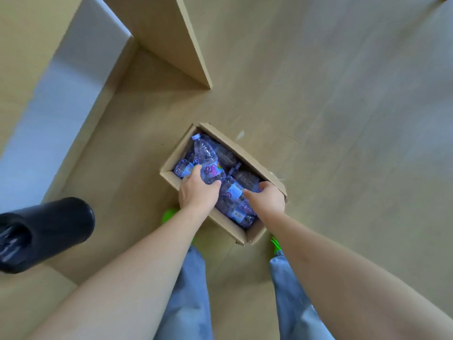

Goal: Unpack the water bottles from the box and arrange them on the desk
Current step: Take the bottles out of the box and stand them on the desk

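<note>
An open cardboard box point(255, 160) stands on the wooden floor in front of my feet. Several clear water bottles with white and pink labels lie inside it. My left hand point(196, 191) is shut on one bottle point(206, 158), which is raised above the others with its white cap pointing away from me. My right hand point(268, 198) reaches into the near right part of the box and curls around another bottle point(234, 190) lying there. The bottles under both hands are partly hidden.
A black cylindrical bin point(46, 231) lies at the left. A white and wood desk panel point(63, 94) runs along the upper left, with an upright wooden board point(186, 40) behind the box. My jeans and green shoes point(169, 214) are below the box.
</note>
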{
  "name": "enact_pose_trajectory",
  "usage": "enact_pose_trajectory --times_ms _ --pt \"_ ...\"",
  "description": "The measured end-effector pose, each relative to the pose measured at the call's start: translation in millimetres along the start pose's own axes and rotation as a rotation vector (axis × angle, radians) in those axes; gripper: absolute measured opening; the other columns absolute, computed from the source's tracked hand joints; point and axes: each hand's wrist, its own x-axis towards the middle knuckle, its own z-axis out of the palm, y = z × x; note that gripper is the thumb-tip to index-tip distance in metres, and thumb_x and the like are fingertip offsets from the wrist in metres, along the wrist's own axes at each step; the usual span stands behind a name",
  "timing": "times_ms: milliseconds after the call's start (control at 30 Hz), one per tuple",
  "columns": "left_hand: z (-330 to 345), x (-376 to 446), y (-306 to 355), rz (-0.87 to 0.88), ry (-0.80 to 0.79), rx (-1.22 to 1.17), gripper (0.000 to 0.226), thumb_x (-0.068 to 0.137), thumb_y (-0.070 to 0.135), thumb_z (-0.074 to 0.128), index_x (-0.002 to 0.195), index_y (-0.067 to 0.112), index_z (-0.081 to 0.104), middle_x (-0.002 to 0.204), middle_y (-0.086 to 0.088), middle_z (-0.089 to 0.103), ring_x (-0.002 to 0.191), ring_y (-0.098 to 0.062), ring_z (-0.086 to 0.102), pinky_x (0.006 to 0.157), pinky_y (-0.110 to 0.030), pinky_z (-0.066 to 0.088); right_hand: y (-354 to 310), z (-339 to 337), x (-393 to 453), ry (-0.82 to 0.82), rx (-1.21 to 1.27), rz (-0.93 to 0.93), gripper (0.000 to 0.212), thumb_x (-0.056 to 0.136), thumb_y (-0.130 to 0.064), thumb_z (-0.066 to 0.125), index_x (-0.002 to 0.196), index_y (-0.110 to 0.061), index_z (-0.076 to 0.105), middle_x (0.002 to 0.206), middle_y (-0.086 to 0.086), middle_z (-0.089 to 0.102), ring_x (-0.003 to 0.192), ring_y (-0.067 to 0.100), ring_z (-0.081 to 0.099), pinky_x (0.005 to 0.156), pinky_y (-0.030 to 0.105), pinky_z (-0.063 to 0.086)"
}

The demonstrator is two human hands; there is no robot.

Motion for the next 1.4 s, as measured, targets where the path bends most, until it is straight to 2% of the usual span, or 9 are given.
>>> enact_pose_trajectory --times_ms 200,333,600,700,767,900,1000,1167,1400 --pt "-18.4 47.4 12.8 0.072 -0.132 0.060 0.071 0.079 0.046 0.068 0.141 0.030 0.040 0.131 -0.003 0.050 0.119 -0.025 0.049 0.088 -0.032 0.036 -26.3 31.1 -4.2 0.041 0.556 0.351 0.062 0.075 -0.046 0.076 0.126 -0.016 0.058 0.116 0.004 0.064 0.107 0.024 0.060 0.095 0.043 0.051" --pt "-14.4 76.9 -3.0 0.024 -0.218 0.053 0.077 0.077 0.047 0.071 0.143 0.027 0.038 0.139 -0.003 0.047 0.123 -0.027 0.047 0.097 -0.038 0.039 -28.6 68.6 -4.1 0.037 0.934 0.615 0.066 0.077 -0.038 0.079 0.129 -0.009 0.052 0.129 0.008 0.054 0.113 0.029 0.055 0.094 0.048 0.051" --pt "19.5 154.9 -39.9 0.020 -0.277 0.076 0.080 0.073 0.044 0.077 0.140 0.024 0.040 0.139 -0.002 0.047 0.123 -0.025 0.048 0.100 -0.035 0.039 -7.7 135.1 48.9 0.092 1.260 0.825 0.074 0.074 -0.046 0.081 0.131 -0.012 0.048 0.131 0.010 0.052 0.107 0.029 0.056 0.092 0.047 0.052" --pt "48.1 177.3 -52.4 -0.030 -0.294 -0.019 0.087 0.069 0.043 0.082 0.141 0.023 0.037 0.137 -0.001 0.047 0.120 -0.025 0.051 0.103 -0.044 0.044 -6.0 152.0 78.2 0.074 1.385 0.888 0.082 0.072 -0.054 0.079 0.136 -0.017 0.044 0.131 0.009 0.052 0.101 0.031 0.056 0.095 0.049 0.050" --pt "67.9 184.8 -61.1 -0.075 -0.281 -0.081 0.088 0.066 0.042 0.083 0.139 0.023 0.037 0.131 0.002 0.050 0.113 -0.024 0.054 0.099 -0.045 0.048 -2.6 159.2 94.6 0.092 1.456 0.921 0.078 0.069 -0.056 0.080 0.129 -0.019 0.049 0.126 0.008 0.057 0.100 0.031 0.061 0.090 0.051 0.052" --pt "94.3 199.0 -65.8 -0.144 -0.210 -0.213 0.083 0.064 0.043 0.085 0.129 0.017 0.040 0.126 0.000 0.053 0.107 -0.024 0.056 0.097 -0.044 0.050 4.9 164.7 118.5 0.136 1.538 1.014 0.061 0.064 -0.055 0.084 0.106 -0.020 0.057 0.102 0.005 0.066 0.076 0.031 0.068 0.038 0.038 0.051" --pt "106.3 209.1 -56.4 -0.201 -0.180 -0.343 0.084 0.053 0.041 0.091 0.119 0.016 0.045 0.120 -0.003 0.058 0.104 -0.026 0.062 0.091 -0.045 0.054 8.3 168.5 132.6 0.108 1.592 1.021 0.051 0.067 -0.043 0.084 0.106 -0.019 0.061 0.096 0.006 0.070 0.072 0.030 0.069 0.043 0.039 0.051" --pt "111.3 212.8 -51.2 -0.255 -0.131 -0.455 0.069 0.043 0.026 0.094 0.092 0.020 0.047 0.105 -0.005 0.064 0.086 -0.024 0.068 0.077 -0.043 0.059 13.8 172.8 139.7 0.123 1.680 1.009 0.048 0.067 -0.029 0.085 0.106 -0.015 0.061 0.092 0.011 0.072 0.070 0.034 0.071 0.056 0.060 0.056" --pt "84.4 177.9 -55.8 -0.062 -0.006 -0.261 0.079 0.033 0.037 0.090 0.102 0.021 0.055 0.096 0.007 0.065 0.082 -0.015 0.067 0.072 -0.036 0.059 18.0 163.1 98.2 0.202 1.571 0.914 0.068 0.057 -0.015 0.088 0.114 -0.011 0.051 0.102 0.013 0.062 0.078 0.036 0.067 0.058 0.063 0.055"
